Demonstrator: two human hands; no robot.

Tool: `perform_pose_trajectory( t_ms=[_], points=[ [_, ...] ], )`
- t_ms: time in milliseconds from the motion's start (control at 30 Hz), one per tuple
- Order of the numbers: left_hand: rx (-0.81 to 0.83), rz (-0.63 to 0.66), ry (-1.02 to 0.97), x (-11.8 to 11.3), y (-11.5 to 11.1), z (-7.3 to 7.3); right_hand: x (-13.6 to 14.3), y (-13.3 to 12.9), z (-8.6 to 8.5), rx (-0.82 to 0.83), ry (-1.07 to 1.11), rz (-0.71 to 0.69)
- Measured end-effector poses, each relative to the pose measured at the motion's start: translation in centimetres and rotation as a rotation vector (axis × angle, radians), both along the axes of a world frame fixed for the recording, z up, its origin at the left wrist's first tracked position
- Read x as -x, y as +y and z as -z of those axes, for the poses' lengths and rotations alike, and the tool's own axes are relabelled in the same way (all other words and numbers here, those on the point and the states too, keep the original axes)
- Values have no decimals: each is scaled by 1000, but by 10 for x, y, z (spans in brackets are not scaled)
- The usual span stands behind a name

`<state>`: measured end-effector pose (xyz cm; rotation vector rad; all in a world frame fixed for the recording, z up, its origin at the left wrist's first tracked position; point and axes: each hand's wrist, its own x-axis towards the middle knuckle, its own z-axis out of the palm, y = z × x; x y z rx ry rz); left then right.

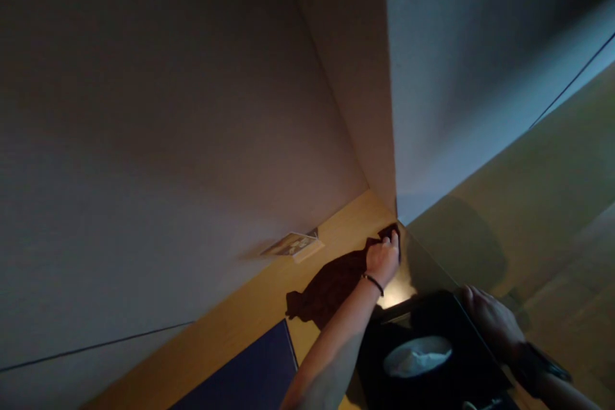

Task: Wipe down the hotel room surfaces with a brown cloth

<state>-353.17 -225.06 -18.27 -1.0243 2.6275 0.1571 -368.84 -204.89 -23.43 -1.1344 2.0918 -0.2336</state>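
My left hand [383,258], with a thin dark band at its wrist, is pressed down on a dark red cloth [336,278]. Its fingers hold one end of the cloth against the wooden surface near the wall corner, while the rest lies crumpled to the left. My right hand [490,320], wearing a dark watch, grips the right side of a black tissue box [432,317]. A white tissue [420,359] shows in the box's oval opening. The underside of the right fingers is hidden.
A small picture card [293,245] leans against the grey wall [192,141] behind the wooden surface [225,307]. A dark blue flat item [250,371] lies at the front left. The wall corner juts out beyond my left hand, and wooden floor [552,237] shows lower right.
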Motion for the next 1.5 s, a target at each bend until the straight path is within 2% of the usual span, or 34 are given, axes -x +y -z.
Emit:
perform_pose_trajectory(
  t_ms=[67, 133, 200, 300, 367, 500, 600, 700, 767, 867, 1000, 1067, 1167, 1300, 1400, 1500],
  points=[
    [-34, 75, 15, -15, 22, 4, 0, 0, -1, -1, -7, 5],
    [-65, 132, 36, -28, 27, 5, 0, 0, 0, 10, 0, 5],
    [-65, 103, 28, -30, 10, 3, 0, 0, 1, 20, 3, 5],
    [-12, -54, -11, -19, -38, -3, -1, 0, 0, 60, -12, 26],
    [11, -116, -18, -12, -62, -7, -1, 0, -1, 59, -29, 55],
    [56, -171, -39, -20, -77, -22, -2, 1, -3, 21, -86, 51],
    [198, -219, -12, -32, -84, -43, -1, 0, -2, 51, -101, 47],
    [362, -241, 31, -31, -106, -62, -1, -1, -1, 101, -88, 39],
    [384, -222, 10, -24, -123, -66, 0, -1, -2, 118, -70, 41],
    [322, -190, -50, -15, -137, -55, 0, -2, -4, 114, -63, 34],
    [240, -265, -119, -21, -130, -28, 0, 0, -2, 92, -80, 28],
    [219, -297, -150, -30, -124, -22, -1, 0, 3, 106, -95, 35],
    [227, -318, -155, -33, -120, -27, -1, 1, 7, 138, -97, 43],
    [212, -360, -24, -13, -114, -35, 3, 3, 0, 110, -81, 47],
    [105, -327, 66, -7, -93, -23, 8, 5, -5, 88, -76, 29],
    [95, -215, 94, -30, -52, -1, 15, 10, 1, 82, -9, -44]
  ],
)
